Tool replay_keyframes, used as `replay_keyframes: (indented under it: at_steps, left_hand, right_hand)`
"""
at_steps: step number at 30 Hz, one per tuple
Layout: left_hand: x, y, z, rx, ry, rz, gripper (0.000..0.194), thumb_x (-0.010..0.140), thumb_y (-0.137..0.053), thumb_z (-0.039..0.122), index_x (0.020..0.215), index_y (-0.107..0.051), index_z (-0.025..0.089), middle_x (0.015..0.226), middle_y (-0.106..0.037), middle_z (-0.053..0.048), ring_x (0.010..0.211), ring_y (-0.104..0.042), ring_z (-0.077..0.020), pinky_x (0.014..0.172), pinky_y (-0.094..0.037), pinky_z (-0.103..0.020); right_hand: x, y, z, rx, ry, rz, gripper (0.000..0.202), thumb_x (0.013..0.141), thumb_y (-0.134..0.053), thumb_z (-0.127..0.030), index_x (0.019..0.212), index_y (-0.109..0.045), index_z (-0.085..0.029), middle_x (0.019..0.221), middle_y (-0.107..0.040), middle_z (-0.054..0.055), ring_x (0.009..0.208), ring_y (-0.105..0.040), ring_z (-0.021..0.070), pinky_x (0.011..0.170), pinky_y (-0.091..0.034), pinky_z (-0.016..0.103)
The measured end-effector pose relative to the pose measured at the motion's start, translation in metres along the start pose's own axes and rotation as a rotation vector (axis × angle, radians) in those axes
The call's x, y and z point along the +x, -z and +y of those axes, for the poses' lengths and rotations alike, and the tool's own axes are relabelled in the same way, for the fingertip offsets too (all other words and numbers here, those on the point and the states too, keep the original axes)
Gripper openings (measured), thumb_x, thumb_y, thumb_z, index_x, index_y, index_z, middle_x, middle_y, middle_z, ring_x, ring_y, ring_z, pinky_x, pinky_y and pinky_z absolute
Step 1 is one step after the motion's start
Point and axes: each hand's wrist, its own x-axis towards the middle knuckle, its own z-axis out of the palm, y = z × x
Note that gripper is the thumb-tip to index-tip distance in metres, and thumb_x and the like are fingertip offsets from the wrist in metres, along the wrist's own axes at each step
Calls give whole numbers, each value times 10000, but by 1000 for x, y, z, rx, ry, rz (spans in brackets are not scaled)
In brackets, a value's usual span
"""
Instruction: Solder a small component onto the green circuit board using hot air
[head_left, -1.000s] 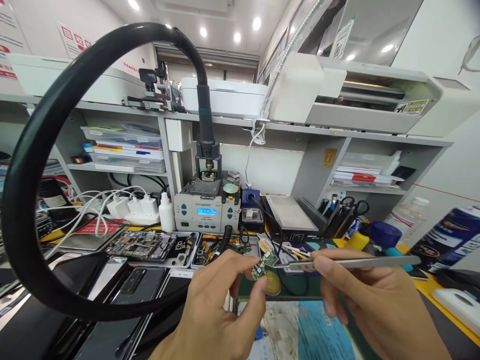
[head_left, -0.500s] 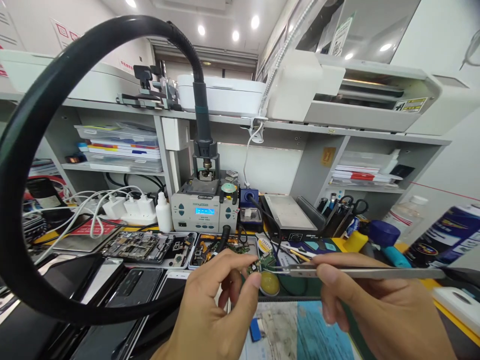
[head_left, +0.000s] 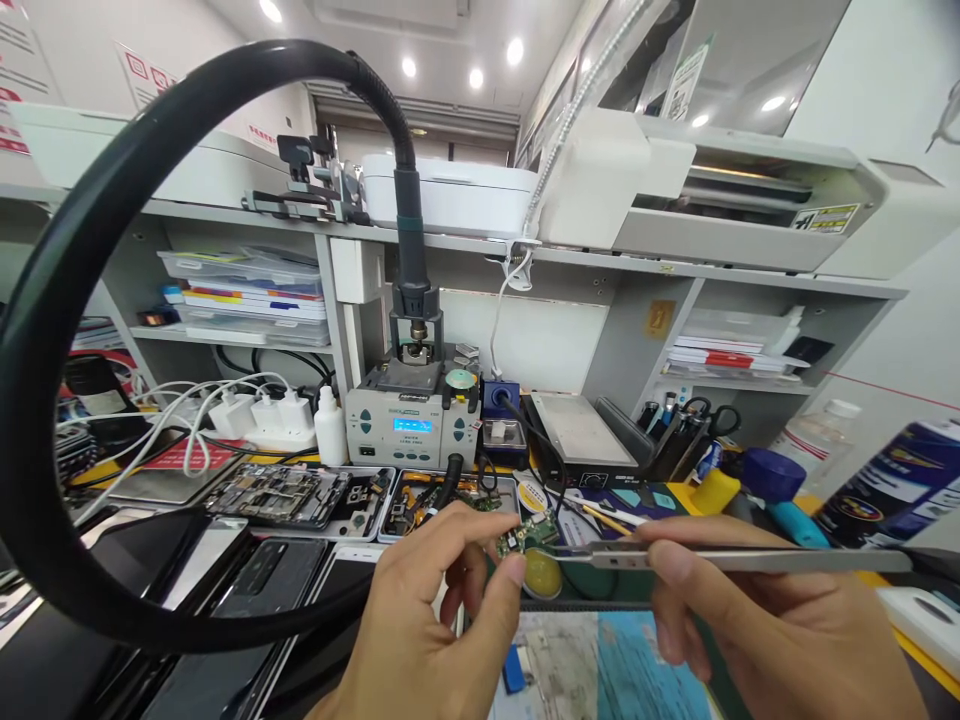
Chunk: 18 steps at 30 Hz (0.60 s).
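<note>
Between the thumb and index finger of my left hand (head_left: 442, 610) is a small green circuit board (head_left: 537, 530), held up above the bench. My right hand (head_left: 765, 610) grips metal tweezers (head_left: 697, 558) that lie nearly level, their tips pointing left. Those tips reach the board's lower right side; whether they touch it I cannot tell. Just below the board is a round yellow tin (head_left: 541, 574). Under my hands lies a worn work mat (head_left: 562, 665), with a small blue piece (head_left: 514, 668) on it.
A thick black hose (head_left: 67, 260) loops across the left, up to a hot air station (head_left: 412, 425). Phones (head_left: 259, 600) and an opened device (head_left: 277, 495) cover the left bench. At right stand a pen holder (head_left: 679, 440), a yellow cap (head_left: 714, 490) and a dark blue can (head_left: 896, 490).
The whole view has shifted slightly, so most things sit a little lower and further right. The board's face shows a bit more. Both hands keep their grips.
</note>
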Motion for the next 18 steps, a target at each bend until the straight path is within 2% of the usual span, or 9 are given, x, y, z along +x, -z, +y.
replay_keyframes:
  at_steps: [5,14,18]
  left_hand:
    - [0,0,1,-20,-15,-5,258,939,-549,117,1146,-605,260,689,-509,52,541,-501,-82,479,-424,-187]
    - [3,3,3,-24,-107,-4,263,908,-542,34,1057,-597,244,869,-576,-3,594,-514,-86,476,-413,-212]
    - [3,4,3,4,-141,-12,301,889,-543,0,1050,-605,246,913,-579,-15,601,-516,-82,474,-416,-209]
  right_hand:
    - [-1,4,3,22,-10,-5,200,806,-832,-401,887,-816,-219,454,-655,26,392,-616,182,342,-491,233]
    - [1,8,10,9,-52,-14,203,801,-836,-400,903,-813,-226,477,-660,27,429,-623,184,377,-495,236]
    - [-1,2,2,-6,-78,27,253,766,-851,-436,882,-816,-215,465,-644,24,423,-598,181,376,-483,243]
